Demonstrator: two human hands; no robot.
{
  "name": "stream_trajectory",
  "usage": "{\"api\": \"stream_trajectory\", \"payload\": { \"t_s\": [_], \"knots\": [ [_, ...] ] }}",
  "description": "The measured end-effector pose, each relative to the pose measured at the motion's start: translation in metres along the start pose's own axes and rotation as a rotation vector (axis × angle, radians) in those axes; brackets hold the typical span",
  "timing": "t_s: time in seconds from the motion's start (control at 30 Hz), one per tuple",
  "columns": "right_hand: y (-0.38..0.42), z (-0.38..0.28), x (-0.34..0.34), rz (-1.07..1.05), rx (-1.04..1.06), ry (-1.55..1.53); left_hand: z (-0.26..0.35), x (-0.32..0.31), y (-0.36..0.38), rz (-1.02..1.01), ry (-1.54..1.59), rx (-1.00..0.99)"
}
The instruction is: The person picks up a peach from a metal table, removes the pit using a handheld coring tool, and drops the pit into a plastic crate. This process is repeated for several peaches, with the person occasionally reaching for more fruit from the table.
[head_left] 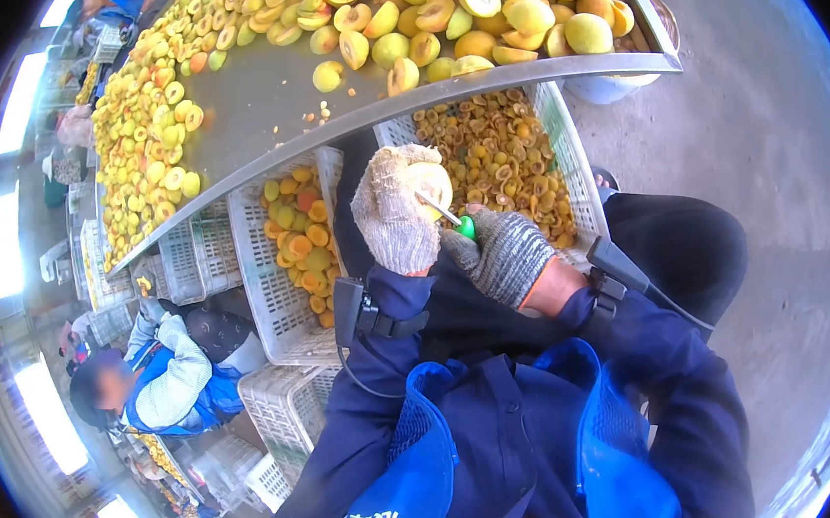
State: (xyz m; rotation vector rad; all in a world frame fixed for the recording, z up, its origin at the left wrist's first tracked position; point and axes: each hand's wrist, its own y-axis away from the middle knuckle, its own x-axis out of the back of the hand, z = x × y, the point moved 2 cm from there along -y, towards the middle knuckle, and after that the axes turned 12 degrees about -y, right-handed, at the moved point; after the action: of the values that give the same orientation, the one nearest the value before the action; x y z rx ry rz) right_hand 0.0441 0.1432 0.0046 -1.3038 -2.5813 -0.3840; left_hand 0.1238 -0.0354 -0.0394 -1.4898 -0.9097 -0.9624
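Two gloved hands in view: the left hand (394, 211) grips one peach half (431, 183), the right hand (501, 251) one green-handled pitting knife (453, 218). Beyond the fingertips, one steel sorting table (263, 104) carries peach halves too numerous to count. Below the fingers stand two filled white plastic crates (280, 300), one of peach halves, one of pits.

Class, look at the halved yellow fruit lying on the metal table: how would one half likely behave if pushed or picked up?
A fruit half would probably slide rather than roll if cut-side down on the smooth metal table. Its wet-looking flesh likely feels slippery and bruises easily. It seems light for one hand.
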Motion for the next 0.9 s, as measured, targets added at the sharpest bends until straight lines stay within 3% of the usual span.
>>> {"api": "stream_trajectory", "payload": {
  "t_s": [0.07,0.17,0.3,0.37,0.43,0.5,0.57,0.6,0.67,0.73,0.77,0.8,0.87,0.9],
  "knots": [
    [-0.001,0.006,-0.004,-0.005,0.010,-0.117,-0.002,-0.004,-0.005,0.178,0.015,-0.088],
    [-0.001,0.005,-0.005,-0.053,0.002,-0.360,-0.002,-0.007,-0.006,0.182,0.220,-0.011],
    [0.002,-0.011,0.008,-0.180,-0.095,-0.542,0.007,-0.006,-0.010,0.175,0.171,-0.004],
    [0.002,-0.016,0.013,-0.224,-0.106,-0.644,0.007,-0.015,-0.006,0.067,0.421,0.196],
    [0.006,-0.013,0.011,-0.409,-0.470,-0.967,0.004,-0.023,-0.004,0.004,0.377,0.170],
    [0.009,-0.011,0.013,-0.444,-0.469,-1.061,0.006,-0.032,-0.012,-0.051,0.337,0.138],
    [0.012,-0.007,0.011,-0.489,-0.472,-1.161,0.019,-0.005,-0.044,0.231,0.331,0.216],
    [0.011,-0.004,0.010,-0.523,-0.485,-1.256,0.022,0.012,-0.070,0.236,0.329,0.211],
    [0.011,-0.006,0.012,-0.551,-0.491,-1.354,0.029,0.041,-0.118,-0.118,1.170,0.500],
    [0.009,-0.015,0.017,-0.423,-0.561,-1.154,0.040,0.048,-0.130,-0.149,1.759,0.817],
    [0.007,-0.022,0.021,-0.425,-0.491,-1.059,0.027,0.046,-0.127,-0.324,1.856,0.670],
    [0.005,-0.018,0.020,-0.424,-0.484,-1.063,0.029,0.043,-0.129,-0.326,1.851,0.664],
    [0.007,-0.016,0.008,-0.487,-0.518,-1.146,0.029,0.043,-0.120,-0.171,1.711,0.837],
    [0.009,-0.018,0.007,-0.469,-0.570,-1.162,0.026,0.040,-0.117,-0.112,1.507,0.759]
  ]
}}
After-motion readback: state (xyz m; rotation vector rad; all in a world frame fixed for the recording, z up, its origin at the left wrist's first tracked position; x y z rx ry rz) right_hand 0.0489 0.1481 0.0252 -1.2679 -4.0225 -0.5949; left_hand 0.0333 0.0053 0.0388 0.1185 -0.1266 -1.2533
